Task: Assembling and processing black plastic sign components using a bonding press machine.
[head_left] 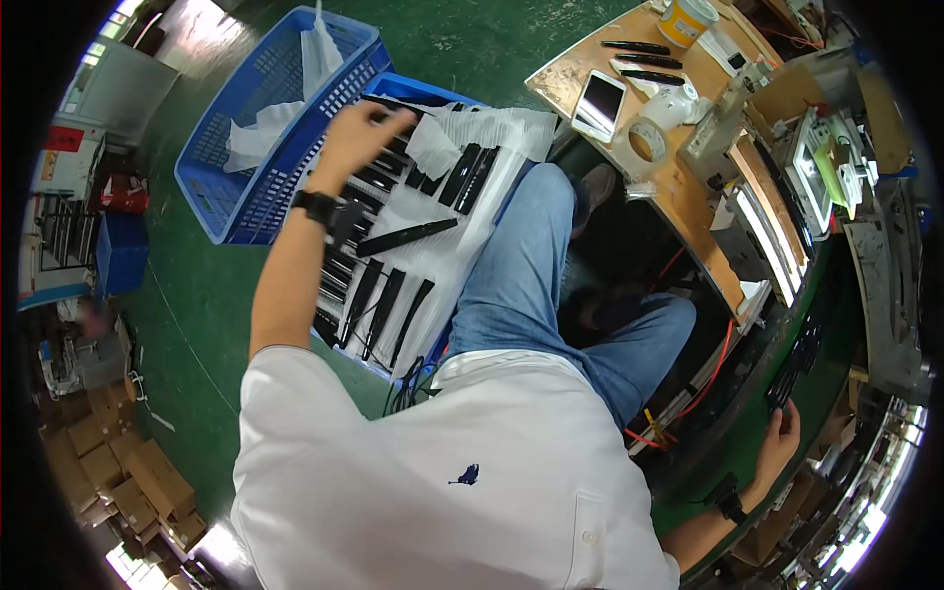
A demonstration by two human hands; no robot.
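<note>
My left hand (362, 138) is over the far part of a blue crate (423, 90), its fingers curled but apart, next to a dark strip (388, 102) at the crate's edge. White foam sheets (423, 211) line the crate, with glossy black plastic strips laid in rows on them. One strip (407, 237) lies slantwise across the middle. Far out at the right, my right hand (780, 442) has its fingertips around the near end of a black strip (779, 393), at a bunch of similar strips (801, 354) on a dark green surface.
A second blue crate (221, 182) with loose white foam stands left of the first. The wooden table (560, 74) at the upper right bears a phone (598, 104), a tape roll (641, 146), a tub (687, 20) and black strips. Cardboard boxes (157, 477) are stacked at lower left.
</note>
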